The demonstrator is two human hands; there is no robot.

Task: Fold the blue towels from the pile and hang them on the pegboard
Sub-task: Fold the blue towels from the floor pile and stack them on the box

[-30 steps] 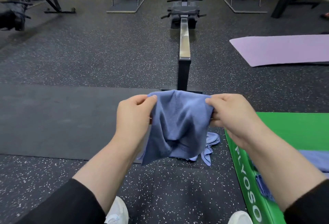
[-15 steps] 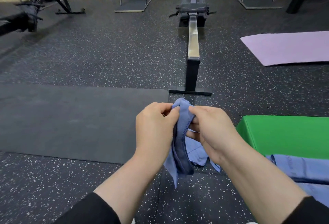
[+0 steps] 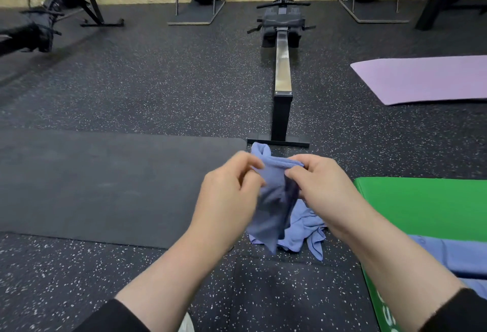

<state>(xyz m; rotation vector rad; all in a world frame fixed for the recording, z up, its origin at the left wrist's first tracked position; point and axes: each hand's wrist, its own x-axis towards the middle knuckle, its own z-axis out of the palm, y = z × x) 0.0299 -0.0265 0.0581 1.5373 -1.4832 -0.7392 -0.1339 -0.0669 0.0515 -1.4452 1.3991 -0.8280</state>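
A blue towel (image 3: 274, 194) hangs folded in half in front of me, above the speckled floor. My left hand (image 3: 229, 194) pinches its upper left part and my right hand (image 3: 319, 186) pinches its top edge on the right. Both hands are close together. Under the held towel, a crumpled blue towel (image 3: 305, 234) lies on the floor. More blue towels (image 3: 453, 255) lie flat on the green mat (image 3: 421, 205) at the right. No pegboard is in view.
A black mat (image 3: 105, 184) lies on the floor to the left. A rowing machine (image 3: 282, 73) runs straight ahead, its foot close beyond the towel. A purple mat (image 3: 421, 78) lies at the far right. More machines stand along the back wall.
The towel was stretched wide between my hands, then folded in half as they came together. Now my hands have parted slightly and shifted their grip along its top edge.
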